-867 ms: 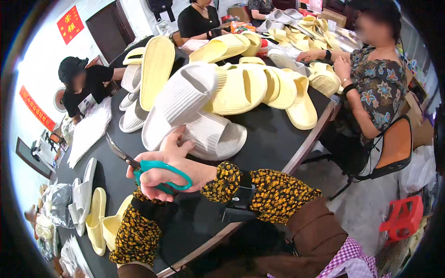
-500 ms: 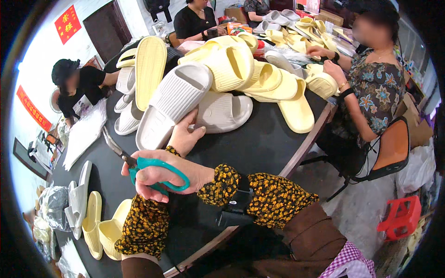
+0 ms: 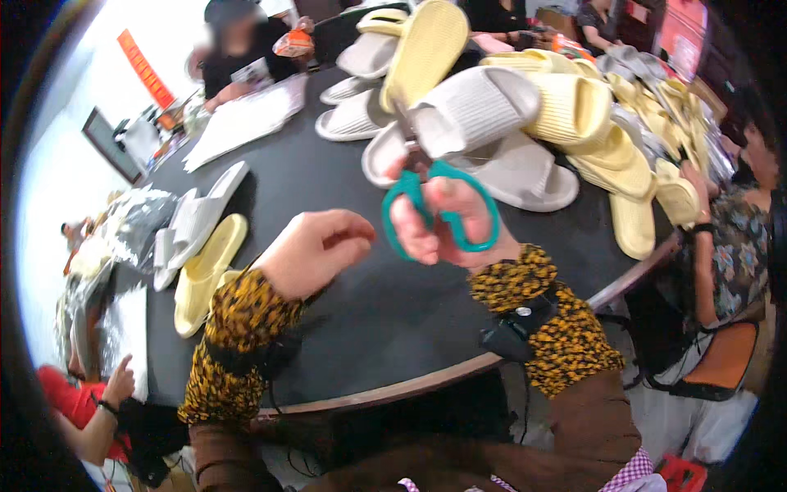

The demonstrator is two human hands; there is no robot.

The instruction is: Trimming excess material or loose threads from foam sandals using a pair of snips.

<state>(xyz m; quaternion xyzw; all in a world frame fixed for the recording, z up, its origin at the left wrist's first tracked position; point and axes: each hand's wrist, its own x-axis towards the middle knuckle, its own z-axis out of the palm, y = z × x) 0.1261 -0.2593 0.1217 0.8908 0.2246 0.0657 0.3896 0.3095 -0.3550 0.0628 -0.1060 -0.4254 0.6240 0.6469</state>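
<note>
Teal-handled scissors (image 3: 484, 234) are in my right hand (image 3: 459, 209), fingers through the loops. Their blades point away from me, over the near grey slippers, and are slightly blurred. My left hand (image 3: 307, 254) hovers above the dark table to the left of the scissors. Its fingers are loosely curled with a gap to the thumb, and nothing shows in it. Just beyond the scissors, a grey ribbed slipper (image 3: 484, 107) rests on another grey slipper (image 3: 525, 176). A pale yellow slipper (image 3: 426, 53) stands sole outward behind them.
Yellow slippers (image 3: 570, 107) are heaped at the right, grey ones (image 3: 357, 115) at the back. Grey (image 3: 197, 217) and yellow slippers (image 3: 205, 279) stand at the left by clear bags (image 3: 131, 221). White sheets (image 3: 246, 119) lie farther back. Several people sit or stand around the table (image 3: 393, 328).
My left hand has come away from the grey slippers toward the left. My right hand has moved to the right with the scissors, now pointing straight away. The view has swung left.
</note>
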